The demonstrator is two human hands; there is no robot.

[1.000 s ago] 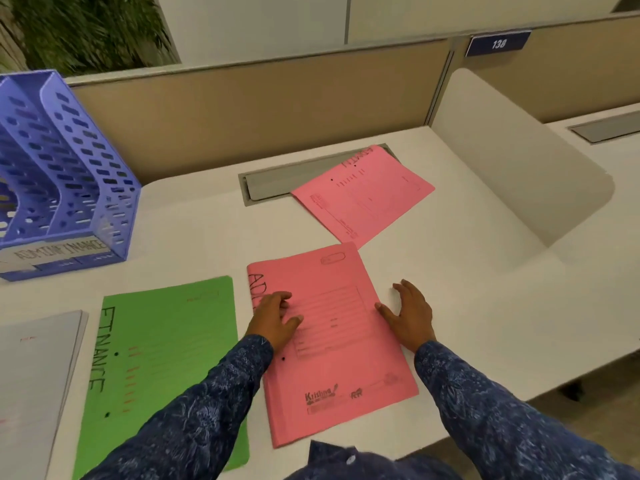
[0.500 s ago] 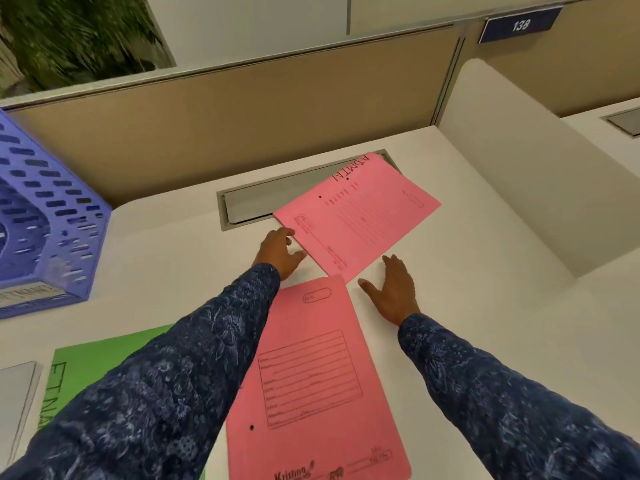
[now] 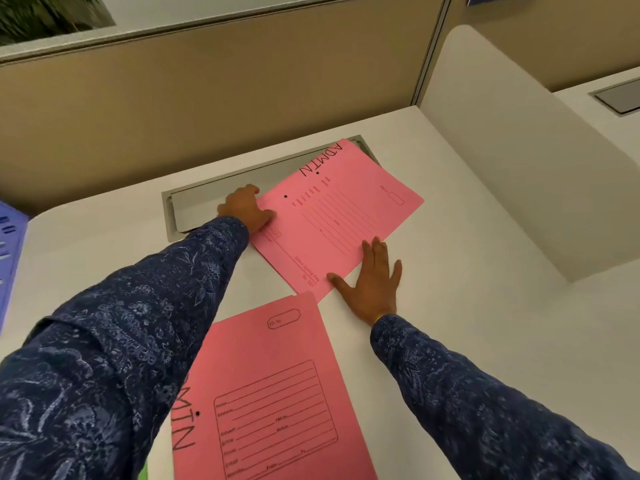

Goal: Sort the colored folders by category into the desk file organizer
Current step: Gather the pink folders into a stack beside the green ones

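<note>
The far pink folder (image 3: 346, 216), hand-lettered "ADMIN", lies flat and skewed on the white table (image 3: 467, 323), its far corner overlapping the grey cable flap (image 3: 207, 199) set into the tabletop. Both hands are on it, well apart, one at each side.

The left hand (image 3: 246, 206) is at the folder's left corner. Its thumb lies on top of the pink card and its fingers curl down at the edge over the flap, so it grips the corner; how far the fingers reach underneath is hidden.

The right hand (image 3: 373, 280) is spread wide and flat. Its palm rests on the table, its fingertips lie on the folder's near-right edge and its thumb points along the near corner, holding nothing.

The near pink folder (image 3: 270, 393), also marked "ADMIN", lies flat just in front, apart from the far one, with neither hand on it. The purple file organizer (image 3: 10, 258) shows only as a slice at the left edge, well apart from both folders.
</note>
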